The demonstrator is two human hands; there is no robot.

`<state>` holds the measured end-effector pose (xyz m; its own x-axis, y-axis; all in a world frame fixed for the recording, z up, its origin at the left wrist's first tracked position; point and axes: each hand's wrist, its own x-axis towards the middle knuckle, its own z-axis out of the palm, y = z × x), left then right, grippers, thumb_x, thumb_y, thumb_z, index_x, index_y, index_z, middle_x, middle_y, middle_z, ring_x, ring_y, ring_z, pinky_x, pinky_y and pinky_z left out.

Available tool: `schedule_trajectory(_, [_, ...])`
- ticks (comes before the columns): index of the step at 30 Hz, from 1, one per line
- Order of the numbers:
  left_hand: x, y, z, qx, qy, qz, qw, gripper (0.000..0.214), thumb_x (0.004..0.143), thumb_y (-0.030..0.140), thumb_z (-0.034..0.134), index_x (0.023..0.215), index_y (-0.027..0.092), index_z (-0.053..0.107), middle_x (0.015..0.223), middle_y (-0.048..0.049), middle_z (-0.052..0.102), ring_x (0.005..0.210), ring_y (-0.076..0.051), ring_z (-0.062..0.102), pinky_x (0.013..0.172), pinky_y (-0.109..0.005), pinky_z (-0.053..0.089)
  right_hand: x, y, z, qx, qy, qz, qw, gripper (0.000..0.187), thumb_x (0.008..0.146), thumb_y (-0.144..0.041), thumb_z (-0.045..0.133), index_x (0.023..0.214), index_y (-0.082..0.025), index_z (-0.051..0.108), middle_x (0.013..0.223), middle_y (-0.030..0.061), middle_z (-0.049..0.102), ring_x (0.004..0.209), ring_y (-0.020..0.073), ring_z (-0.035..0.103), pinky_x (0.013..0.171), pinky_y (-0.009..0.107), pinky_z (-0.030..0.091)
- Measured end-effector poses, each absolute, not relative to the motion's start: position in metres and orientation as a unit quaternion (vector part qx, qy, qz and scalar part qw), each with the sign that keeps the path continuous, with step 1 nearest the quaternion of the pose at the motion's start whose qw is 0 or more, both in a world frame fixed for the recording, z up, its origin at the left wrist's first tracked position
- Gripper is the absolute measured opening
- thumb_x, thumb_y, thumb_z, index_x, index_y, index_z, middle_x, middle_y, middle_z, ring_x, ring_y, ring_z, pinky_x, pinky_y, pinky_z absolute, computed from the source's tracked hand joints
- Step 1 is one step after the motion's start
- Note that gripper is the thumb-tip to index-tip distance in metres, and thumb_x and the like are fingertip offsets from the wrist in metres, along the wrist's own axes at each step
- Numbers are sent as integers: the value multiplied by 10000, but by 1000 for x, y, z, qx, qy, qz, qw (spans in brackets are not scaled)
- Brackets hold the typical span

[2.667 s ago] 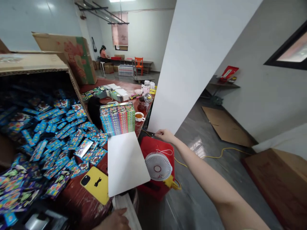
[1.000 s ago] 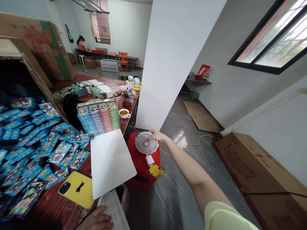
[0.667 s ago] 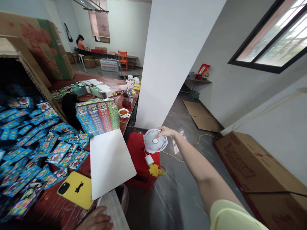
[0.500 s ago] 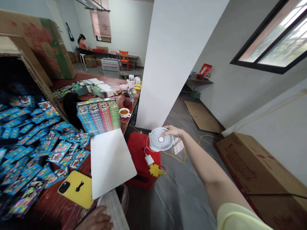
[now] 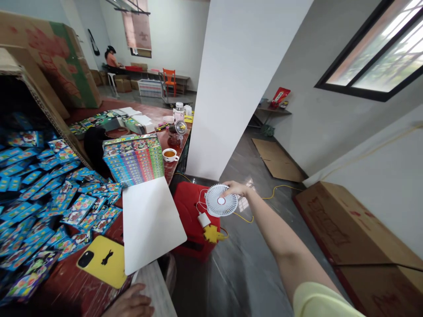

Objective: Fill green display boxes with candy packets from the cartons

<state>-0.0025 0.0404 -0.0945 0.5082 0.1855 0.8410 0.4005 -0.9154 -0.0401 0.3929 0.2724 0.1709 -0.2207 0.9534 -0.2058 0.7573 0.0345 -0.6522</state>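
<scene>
My right hand (image 5: pixel 237 189) reaches out and grips the rim of a small round white fan (image 5: pixel 216 206), fingers closed on its upper right edge. The fan is over a red plastic stool (image 5: pixel 188 200); whether it touches the seat I cannot tell. A white cord runs from near the fan to a white plug adapter (image 5: pixel 203 219) beside a yellow socket block (image 5: pixel 211 234) on the stool. At the bottom, my left hand (image 5: pixel 132 303) lies with fingers stretched over a grey wooden board (image 5: pixel 155 286), holding nothing. A yellow phone (image 5: pixel 102 260) lies close by.
A white sheet (image 5: pixel 152 224) leans by a stack of colourful small boxes (image 5: pixel 134 160). Blue packets (image 5: pixel 39 211) spill from a carton at left. A cup of tea (image 5: pixel 169 154) stands near the table edge. A white pillar (image 5: pixel 231 83) and cartons (image 5: pixel 333 220) flank the floor; a person (image 5: pixel 111 58) works far back.
My right hand has lowered the fan slightly toward the stool. My left hand stays on the board. The view has shifted a little.
</scene>
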Motion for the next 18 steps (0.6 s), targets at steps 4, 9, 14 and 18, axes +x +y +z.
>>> schedule_trajectory(4, [-4, 40, -99, -862, -176, -462, 112, 403, 1001, 305, 349, 759, 259, 668, 654, 136, 706, 698, -27, 644, 1171, -223, 100, 390, 273, 164, -603, -698, 352, 161, 591, 416, -299, 845, 955, -137, 664, 953, 84, 727, 817, 220, 682, 731, 308, 558])
schedule_trajectory(9, [-4, 40, -106, -859, -183, -465, 109, 365, 984, 273, 398, 752, 274, 680, 672, 132, 715, 699, -36, 646, 1161, -225, 156, 393, 272, 158, -602, -693, 360, 165, 616, 437, -304, 842, 995, -146, 634, 970, 84, 719, 829, 221, 682, 713, 305, 560])
schedule_trajectory(14, [-3, 41, -103, -859, -181, -469, 99, 388, 992, 285, 390, 712, 258, 658, 700, 149, 725, 708, -24, 648, 1163, -222, 122, 395, 273, 158, -605, -695, 355, 160, 674, 452, -305, 850, 1062, -142, 614, 1033, 99, 703, 851, 217, 678, 728, 296, 558])
schedule_trajectory(18, [-4, 40, -103, -860, -191, -462, 99, 386, 999, 297, 364, 778, 269, 680, 654, 138, 708, 708, -31, 649, 1156, -213, 135, 395, 275, 162, -610, -699, 339, 156, 745, 444, -309, 870, 1128, -166, 611, 1106, 98, 682, 930, 227, 669, 798, 302, 549])
